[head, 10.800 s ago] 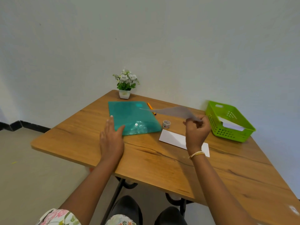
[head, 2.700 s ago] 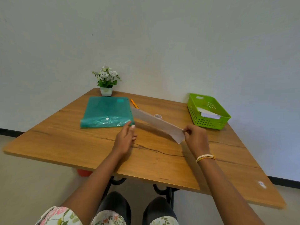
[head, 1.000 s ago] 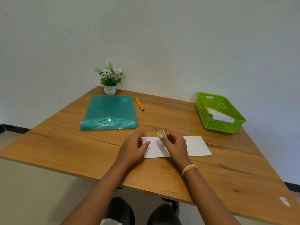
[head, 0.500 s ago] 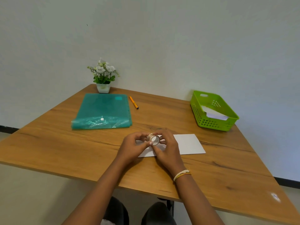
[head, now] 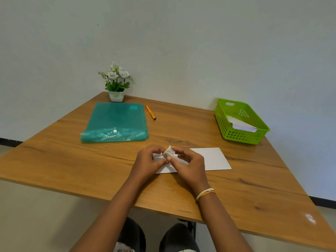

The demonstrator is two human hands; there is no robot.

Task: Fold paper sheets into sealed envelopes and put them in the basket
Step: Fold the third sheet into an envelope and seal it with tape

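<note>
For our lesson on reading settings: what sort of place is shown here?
Probably a plain room set up as a small desk workspace: a wooden table against a bare wall, with a teal document folder, a pen and a potted plant.

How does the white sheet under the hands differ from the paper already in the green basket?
The folded sheet lies flat on the table, partly covered by the hands; the paper in the basket leans tilted against the green basket wall. The folded sheet sits right in front of the person; the paper in the basket sits at the far right. The folded sheet shows one plain face; the paper in the basket shows layered edges. Both are white.
</note>
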